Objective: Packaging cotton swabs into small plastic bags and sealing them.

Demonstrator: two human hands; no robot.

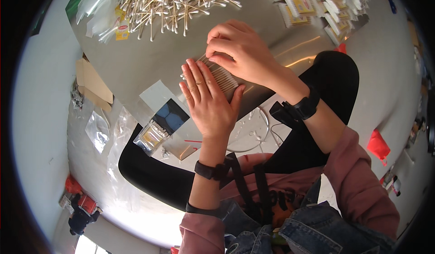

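A flat row of cotton swabs (pixel 223 78) lies side by side on the metal tabletop (pixel 136 61) in front of me. Stretched flat over the row's left part is my left hand (pixel 207 107), its fingers straight and its thumb along the near right end. My right hand (pixel 244 50) is above the row's far edge, thumb and fingertips pinched together. Whatever sits in that pinch is too small or hidden to make out. Beyond both hands spreads a large loose heap of cotton swabs (pixel 170 5), their white tips pointing many ways.
Filled packs with yellow labels (pixel 301 4) are stacked at the far right. Clear plastic bags and a yellow card (pixel 122 30) lie far left. Near my left knee is a filled swab pack (pixel 153 136) beside a dark blue-patterned square (pixel 171 116). A person (pixel 79 218) is at lower left.
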